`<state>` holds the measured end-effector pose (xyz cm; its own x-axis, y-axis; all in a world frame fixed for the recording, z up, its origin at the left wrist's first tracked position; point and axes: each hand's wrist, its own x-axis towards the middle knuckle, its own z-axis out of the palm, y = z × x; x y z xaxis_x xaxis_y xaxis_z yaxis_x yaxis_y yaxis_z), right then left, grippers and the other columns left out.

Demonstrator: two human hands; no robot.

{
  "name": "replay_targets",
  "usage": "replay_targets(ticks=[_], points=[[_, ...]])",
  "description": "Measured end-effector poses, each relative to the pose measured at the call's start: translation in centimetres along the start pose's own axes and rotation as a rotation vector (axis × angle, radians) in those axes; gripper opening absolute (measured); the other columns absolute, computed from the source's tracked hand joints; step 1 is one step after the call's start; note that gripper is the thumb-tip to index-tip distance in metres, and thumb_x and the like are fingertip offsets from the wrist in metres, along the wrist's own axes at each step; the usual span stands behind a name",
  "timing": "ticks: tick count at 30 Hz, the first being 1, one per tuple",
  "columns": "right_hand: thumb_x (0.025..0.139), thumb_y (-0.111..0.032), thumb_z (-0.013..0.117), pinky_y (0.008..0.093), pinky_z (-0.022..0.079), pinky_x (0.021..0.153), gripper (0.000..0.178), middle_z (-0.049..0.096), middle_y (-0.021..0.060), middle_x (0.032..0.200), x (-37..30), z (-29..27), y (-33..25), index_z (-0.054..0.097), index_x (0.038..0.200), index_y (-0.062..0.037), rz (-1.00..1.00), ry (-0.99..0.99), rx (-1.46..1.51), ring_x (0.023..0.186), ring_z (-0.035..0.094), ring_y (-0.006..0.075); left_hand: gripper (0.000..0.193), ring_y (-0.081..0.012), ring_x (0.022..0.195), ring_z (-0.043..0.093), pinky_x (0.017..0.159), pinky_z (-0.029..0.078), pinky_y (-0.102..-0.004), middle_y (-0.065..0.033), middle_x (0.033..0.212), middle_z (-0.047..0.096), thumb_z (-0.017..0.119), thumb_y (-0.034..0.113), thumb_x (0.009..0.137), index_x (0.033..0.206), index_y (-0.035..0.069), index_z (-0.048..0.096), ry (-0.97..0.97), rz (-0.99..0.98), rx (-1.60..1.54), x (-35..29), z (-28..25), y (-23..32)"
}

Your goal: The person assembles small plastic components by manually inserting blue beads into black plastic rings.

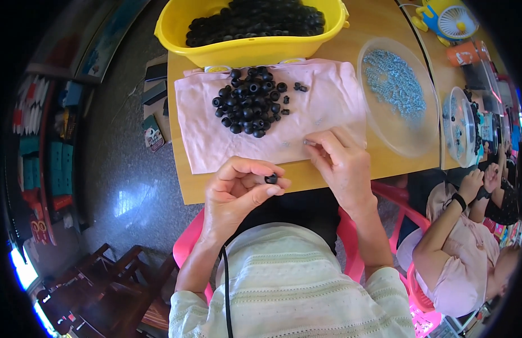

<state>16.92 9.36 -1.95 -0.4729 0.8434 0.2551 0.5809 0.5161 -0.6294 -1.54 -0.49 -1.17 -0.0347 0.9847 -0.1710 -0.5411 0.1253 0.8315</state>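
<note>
A: Head view. Packages near the pink cloth (pixel 216 141)?
B: Flat boxes (pixel 154 132) on the floor just left of it, dark and green; lettering too small.
A: Your left hand (pixel 238 191)?
B: Fingers pinched narrow on a black rubber ring (pixel 271 179), small and round, just below the cloth's near edge.
A: Right hand (pixel 343 163)?
B: Fingertips closed on a tiny metal piece (pixel 307 142), resting on the cloth, below the pile of black rings (pixel 250 101).

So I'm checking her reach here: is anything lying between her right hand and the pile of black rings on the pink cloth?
Nothing visible: only bare pink cloth lies between the right hand and the black rings.
</note>
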Motion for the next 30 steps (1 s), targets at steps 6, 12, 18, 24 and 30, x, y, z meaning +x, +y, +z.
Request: replay_targets(ticks=[6, 12, 18, 24, 30], points=[[0.077, 0.001, 0.07, 0.027, 0.048, 0.056, 0.015, 0.06, 0.0067, 0.078, 0.3, -0.1, -0.1, 0.064, 0.09, -0.0033, 0.025, -0.017, -0.007, 0.063, 0.06, 0.0162, 0.026, -0.0255, 0.104, 0.063, 0.091, 0.053, -0.0357, -0.0167, 0.113, 0.06, 0.057, -0.01, 0.087, 0.112, -0.005, 0.054, -0.02, -0.011, -0.092, -0.3, 0.0, -0.2], [0.076, -0.003, 0.07, 0.0339, 0.046, 0.059, 0.012, 0.057, 0.0077, 0.073, 0.1, 0.1, -0.4, 0.063, 0.086, -0.0059, 0.015, 0.009, -0.035, 0.066, 0.06, 0.0248, 0.023, -0.025, 0.097, 0.065, 0.085, 0.055, -0.034, -0.0157, 0.11, 0.061, 0.058, -0.005, 0.087, 0.11, -0.005, 0.058, -0.031, 0.004, -0.075, -0.5, -0.3, -0.6], [0.076, -0.001, 0.073, 0.0252, 0.043, 0.053, 0.015, 0.06, 0.0044, 0.078, -0.5, -0.7, -0.8, 0.069, 0.09, -0.0052, 0.108, 0.033, 0.239, 0.062, 0.056, 0.0117, 0.021, -0.0217, 0.092, 0.066, 0.081, 0.056, -0.0313, -0.0137, 0.106, 0.062, 0.062, -0.005, 0.085, 0.106, -0.003, 0.06, 0.006, -0.08, -0.099, -0.3, 0.1, -0.4], [0.075, 0.003, 0.074, 0.0202, 0.041, 0.051, 0.025, 0.062, 0.004, 0.085, -1.6, -2.8, -3.3, 0.072, 0.098, -0.006, -0.008, -0.049, 0.608, 0.061, 0.053, 0.0061, 0.02, -0.0195, 0.092, 0.065, 0.082, 0.055, -0.0294, -0.0112, 0.103, 0.063, 0.062, -0.007, 0.085, 0.105, -0.004, 0.059, -0.012, -0.091, -0.098, 0.0, 0.8, 0.1], [0.073, 0.0, 0.076, 0.0222, 0.046, 0.054, 0.021, 0.064, 0.0078, 0.083, -1.9, -2.3, -3.9, 0.072, 0.094, -0.0032, 0.014, -0.029, 0.605, 0.066, 0.059, 0.0106, 0.02, -0.0187, 0.088, 0.066, 0.08, 0.056, -0.0293, -0.0119, 0.098, 0.065, 0.063, -0.006, 0.085, 0.105, -0.004, 0.058, -0.019, -0.117, -0.065, -0.3, 0.9, 0.2]])
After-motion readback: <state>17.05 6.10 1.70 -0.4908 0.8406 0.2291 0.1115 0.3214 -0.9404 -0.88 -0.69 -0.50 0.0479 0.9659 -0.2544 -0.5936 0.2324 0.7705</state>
